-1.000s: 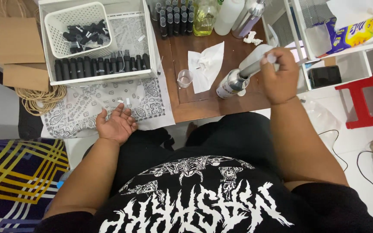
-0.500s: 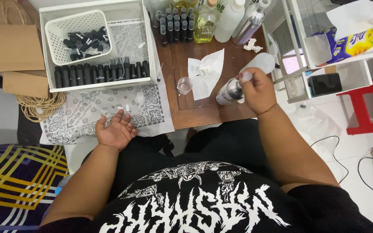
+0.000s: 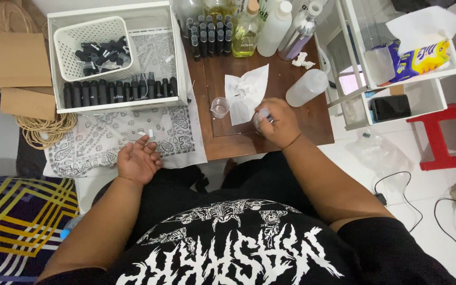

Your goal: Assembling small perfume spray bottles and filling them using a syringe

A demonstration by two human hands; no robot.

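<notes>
Spray bottle lowered to the wooden table

Left of centre, the left hand (image 3: 138,161) stays open, palm up, on the paisley cloth (image 3: 96,145); at centre, the right hand (image 3: 278,122) has come down, gripping the small metal bottle (image 3: 261,117) beside the clear plastic cup (image 3: 220,107) and crumpled tissue (image 3: 246,89).

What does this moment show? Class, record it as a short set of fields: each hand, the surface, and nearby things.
left hand: left hand open, palm up, resting on the patterned cloth
right hand: right hand closed on a small bottle over the wooden table
beside bottle: clear plastic cup, crumpled white tissue
behind left hand: white tray with a row of black bottles
</notes>
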